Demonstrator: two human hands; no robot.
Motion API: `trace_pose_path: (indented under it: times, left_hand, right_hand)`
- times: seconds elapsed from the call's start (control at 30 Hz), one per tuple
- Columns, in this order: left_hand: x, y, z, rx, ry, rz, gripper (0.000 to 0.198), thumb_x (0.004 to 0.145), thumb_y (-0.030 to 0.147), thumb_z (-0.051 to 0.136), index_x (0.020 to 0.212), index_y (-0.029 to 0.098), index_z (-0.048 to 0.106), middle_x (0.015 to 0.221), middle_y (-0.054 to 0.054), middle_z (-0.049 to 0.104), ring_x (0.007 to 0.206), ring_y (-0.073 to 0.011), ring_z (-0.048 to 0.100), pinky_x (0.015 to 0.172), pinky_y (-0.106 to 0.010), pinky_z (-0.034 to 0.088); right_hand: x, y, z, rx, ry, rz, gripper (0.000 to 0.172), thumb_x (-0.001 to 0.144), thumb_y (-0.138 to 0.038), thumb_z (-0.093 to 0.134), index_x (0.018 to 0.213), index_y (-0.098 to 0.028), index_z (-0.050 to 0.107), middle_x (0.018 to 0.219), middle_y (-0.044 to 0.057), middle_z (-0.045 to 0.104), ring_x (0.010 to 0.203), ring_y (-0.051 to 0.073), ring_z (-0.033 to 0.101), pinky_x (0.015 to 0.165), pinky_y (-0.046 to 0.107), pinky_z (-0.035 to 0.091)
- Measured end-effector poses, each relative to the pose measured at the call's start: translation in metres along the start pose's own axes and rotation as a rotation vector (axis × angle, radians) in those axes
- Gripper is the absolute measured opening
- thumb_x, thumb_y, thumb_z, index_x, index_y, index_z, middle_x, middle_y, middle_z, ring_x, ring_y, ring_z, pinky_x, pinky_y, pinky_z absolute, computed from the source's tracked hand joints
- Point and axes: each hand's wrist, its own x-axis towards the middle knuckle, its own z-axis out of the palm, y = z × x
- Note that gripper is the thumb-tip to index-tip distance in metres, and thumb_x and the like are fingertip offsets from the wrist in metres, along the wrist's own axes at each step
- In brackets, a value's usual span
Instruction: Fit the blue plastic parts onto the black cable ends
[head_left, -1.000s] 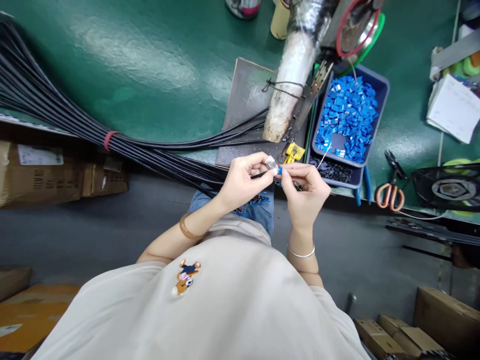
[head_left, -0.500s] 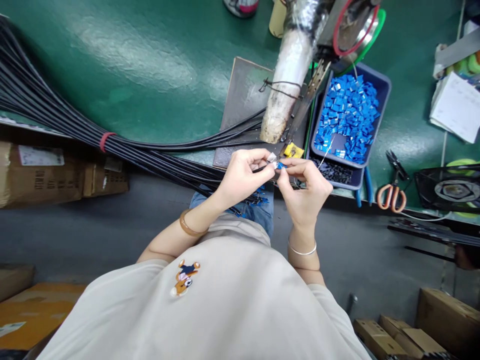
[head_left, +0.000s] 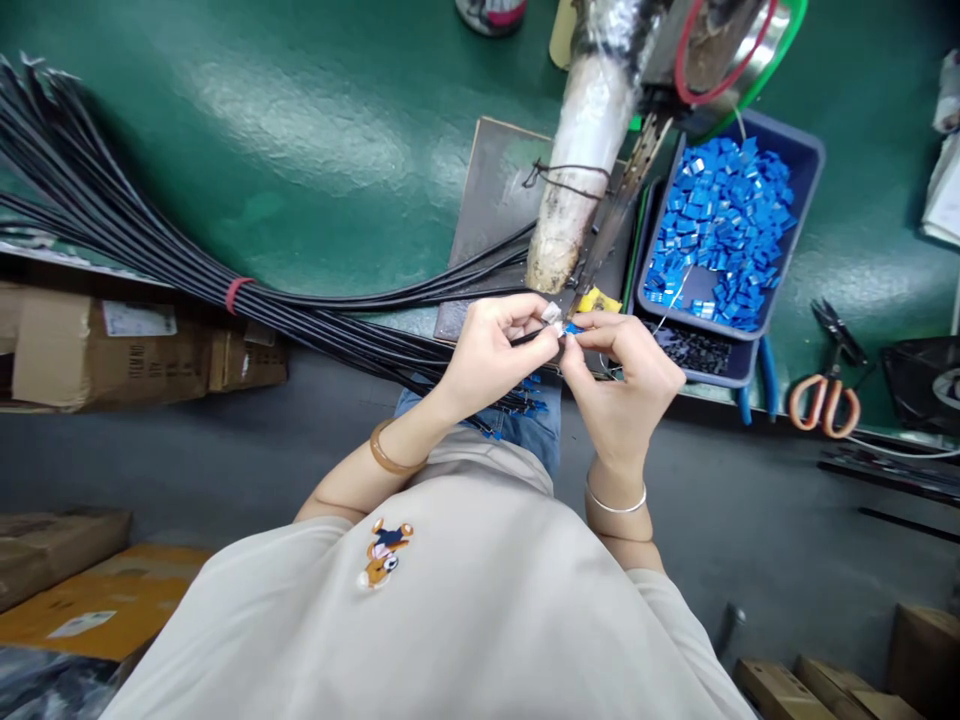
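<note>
My left hand (head_left: 491, 355) is closed in a pinch on the end of a black cable (head_left: 525, 338) with a small silvery tip. My right hand (head_left: 619, 370) pinches a small blue connector piece (head_left: 571, 328) right against that cable end. Both hands meet just in front of the green table's front edge. A thick bundle of black cables (head_left: 150, 245) with a red band (head_left: 237, 292) runs from the far left toward my hands. Several cable ends with blue pieces lie on my lap (head_left: 517, 405).
A blue tray (head_left: 806, 165) full of blue connector pieces sits at the right, over a tray of black parts (head_left: 697, 352). A wrapped cylinder (head_left: 577, 170) of a machine hangs above a dark plate (head_left: 495, 190). Orange-handled scissors (head_left: 821, 400) lie far right. Cardboard boxes (head_left: 112, 345) sit under the table.
The hands stay pinched together on the cable end and blue piece, shifting slightly. The camera view has drifted, so everything sits a little more to the right.
</note>
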Motion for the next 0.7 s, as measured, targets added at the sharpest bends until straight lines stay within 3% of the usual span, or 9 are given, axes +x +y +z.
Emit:
trace_pose_path:
  times: [0.43, 0.6, 0.7]
  left_hand:
    - [0.0, -0.002, -0.001, 0.031, -0.014, -0.053, 0.014, 0.076, 0.015, 0.059, 0.063, 0.015, 0.052, 0.057, 0.004, 0.039, 0.052, -0.0044, 0.033, 0.047, -0.019, 0.026]
    - [-0.008, -0.005, 0.0, -0.014, -0.077, -0.09, 0.009, 0.078, 0.019, 0.063, 0.074, 0.015, 0.056, 0.058, 0.005, 0.045, 0.051, -0.0039, 0.038, 0.048, -0.018, 0.03]
    - [-0.01, -0.005, -0.009, -0.057, -0.172, -0.182, 0.017, 0.075, 0.019, 0.067, 0.086, 0.016, 0.054, 0.057, 0.006, 0.051, 0.049, -0.0043, 0.043, 0.048, -0.017, 0.033]
  right_hand:
    - [-0.005, 0.003, 0.001, 0.008, -0.026, 0.021, 0.014, 0.082, -0.011, 0.061, 0.078, -0.023, 0.056, 0.089, -0.002, 0.072, 0.081, 0.012, 0.069, 0.067, 0.024, 0.056]
    - [-0.009, 0.004, -0.001, 0.028, -0.015, 0.033, 0.011, 0.085, -0.013, 0.061, 0.08, -0.023, 0.059, 0.086, -0.002, 0.071, 0.079, 0.012, 0.069, 0.067, 0.025, 0.057]
    - [-0.016, 0.003, -0.002, 0.058, 0.036, 0.034, 0.01, 0.084, -0.014, 0.063, 0.083, -0.024, 0.061, 0.082, -0.001, 0.07, 0.076, 0.013, 0.069, 0.066, 0.026, 0.058]
